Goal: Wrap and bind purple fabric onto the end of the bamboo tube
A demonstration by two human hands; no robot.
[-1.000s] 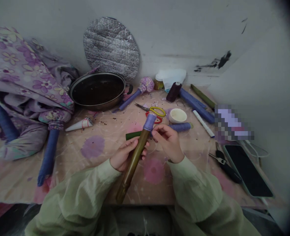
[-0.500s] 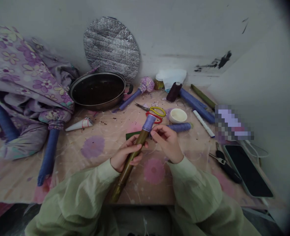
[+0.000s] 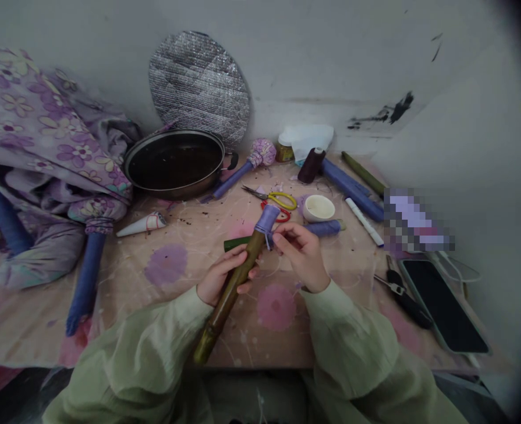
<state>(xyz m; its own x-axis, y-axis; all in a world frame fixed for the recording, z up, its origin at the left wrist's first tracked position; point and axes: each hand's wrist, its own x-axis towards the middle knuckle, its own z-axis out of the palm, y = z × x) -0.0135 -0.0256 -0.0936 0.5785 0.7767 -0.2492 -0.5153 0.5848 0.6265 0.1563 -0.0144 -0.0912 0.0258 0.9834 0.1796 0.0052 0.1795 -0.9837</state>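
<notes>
The left hand (image 3: 221,275) gripped a bamboo tube (image 3: 233,300) as the right hand (image 3: 302,257) pinched thread (image 3: 268,240) at its purple wrapping (image 3: 267,219); slackened tension could loosen the wrap.

We see an olive-brown bamboo tube (image 3: 230,297) topped with lavender thread (image 3: 267,219), pale green sleeves (image 3: 349,347), a flowered lilac cloth (image 3: 35,118), and a desk (image 3: 110,277) blotched pink and purple.

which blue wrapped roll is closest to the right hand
The short roll lying just past the right hand, below the white cup. The long rolls lie farther off: one near the wall, one beside the floral cloth.
</notes>
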